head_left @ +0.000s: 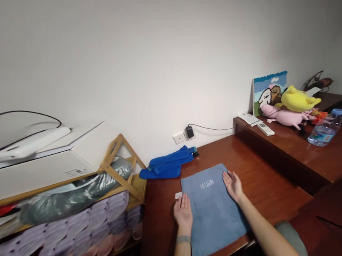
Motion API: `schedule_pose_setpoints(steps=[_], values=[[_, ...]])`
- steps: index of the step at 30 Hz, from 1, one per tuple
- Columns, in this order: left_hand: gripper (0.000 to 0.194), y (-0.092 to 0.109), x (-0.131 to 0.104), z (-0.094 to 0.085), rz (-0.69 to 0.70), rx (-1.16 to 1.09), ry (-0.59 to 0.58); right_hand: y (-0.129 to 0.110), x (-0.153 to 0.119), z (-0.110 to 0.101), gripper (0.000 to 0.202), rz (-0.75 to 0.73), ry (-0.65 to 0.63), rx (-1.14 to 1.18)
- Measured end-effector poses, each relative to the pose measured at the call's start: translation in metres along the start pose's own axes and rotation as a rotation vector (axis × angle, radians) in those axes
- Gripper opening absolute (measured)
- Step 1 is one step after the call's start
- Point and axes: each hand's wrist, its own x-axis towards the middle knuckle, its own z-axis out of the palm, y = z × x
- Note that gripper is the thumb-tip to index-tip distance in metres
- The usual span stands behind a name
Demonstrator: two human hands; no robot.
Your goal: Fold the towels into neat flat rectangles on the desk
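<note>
A blue-grey cloth (215,213) lies spread flat on the brown wooden desk, its white "HAPPY LIFE" lettering upside down near the far edge. A small white tag sticks out at its left side. At the cloth's left edge is my left hand (182,212), palm up with fingers stretched and nothing in it. My right hand (234,186) is at the right edge near the far corner, palm turned up and inward, also holding nothing. I cannot tell whether either hand touches the cloth.
Folded bright blue cloths (168,163) lie at the desk's back left. To the left stands a wooden rack (123,165) with slippers (95,217). On the raised right desk are a water bottle (325,130), a remote control (265,129), plush toys (288,116) and a picture (266,89).
</note>
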Motion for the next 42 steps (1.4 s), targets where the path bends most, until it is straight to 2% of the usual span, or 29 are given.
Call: schedule_pose_setpoints(steps=[2, 4, 6, 9, 12, 14, 19, 21, 22, 24, 27, 29, 31, 33, 38, 40, 42], values=[[0.044, 0.014, -0.005, -0.010, 0.052, -0.021, 0.018, -0.020, -0.001, 0.003, 0.021, -0.021, 0.014, 0.013], [0.043, 0.012, -0.012, -0.013, 0.088, -0.038, -0.001, -0.021, -0.009, 0.007, 0.026, -0.027, -0.021, 0.026], [0.041, -0.004, -0.020, -0.007, 0.089, -0.047, -0.079, -0.003, -0.023, 0.009, 0.034, 0.010, -0.125, 0.037], [0.040, -0.036, -0.030, 0.007, -0.015, -0.024, -0.231, 0.039, -0.045, 0.006, 0.039, 0.150, -0.272, -0.001], [0.044, -0.054, -0.032, 0.011, -0.087, 0.000, -0.232, 0.059, -0.056, -0.006, 0.031, 0.221, -0.223, -0.076], [0.047, -0.050, -0.030, 0.004, -0.069, 0.001, -0.184, 0.047, -0.057, -0.016, 0.026, 0.185, -0.147, -0.074], [0.052, -0.015, -0.032, -0.024, 0.024, -0.005, -0.111, -0.027, -0.051, -0.031, 0.022, 0.015, 0.024, 0.011], [0.052, -0.011, -0.038, -0.028, 0.061, -0.013, -0.110, -0.042, -0.053, -0.031, 0.024, -0.028, 0.038, 0.023], [0.052, -0.013, -0.042, -0.027, 0.065, -0.018, -0.133, -0.041, -0.056, -0.030, 0.026, -0.039, 0.021, 0.029], [0.048, -0.027, -0.051, -0.022, 0.017, -0.027, -0.224, -0.023, -0.066, -0.029, 0.031, -0.027, -0.081, 0.030], [0.044, -0.057, -0.062, -0.012, -0.140, -0.020, -0.330, 0.027, -0.083, -0.032, 0.036, 0.076, -0.257, -0.007], [0.043, -0.072, -0.066, -0.010, -0.203, -0.002, -0.309, 0.056, -0.091, -0.038, 0.031, 0.128, -0.250, -0.046], [0.044, -0.074, -0.065, -0.014, -0.211, 0.015, -0.259, 0.065, -0.093, -0.046, 0.025, 0.132, -0.196, -0.067], [0.046, -0.064, -0.061, -0.023, -0.192, 0.026, -0.212, 0.051, -0.091, -0.053, 0.023, 0.103, -0.141, -0.075], [0.052, -0.015, -0.056, -0.046, -0.052, 0.017, -0.109, -0.024, -0.082, -0.061, 0.023, -0.036, 0.013, -0.069], [0.053, -0.008, -0.060, -0.049, 0.007, 0.005, -0.087, -0.033, -0.087, -0.059, 0.023, -0.071, 0.024, -0.062], [0.052, -0.015, -0.068, -0.047, 0.032, -0.003, -0.137, -0.019, -0.097, -0.057, 0.026, -0.067, -0.053, -0.065]])
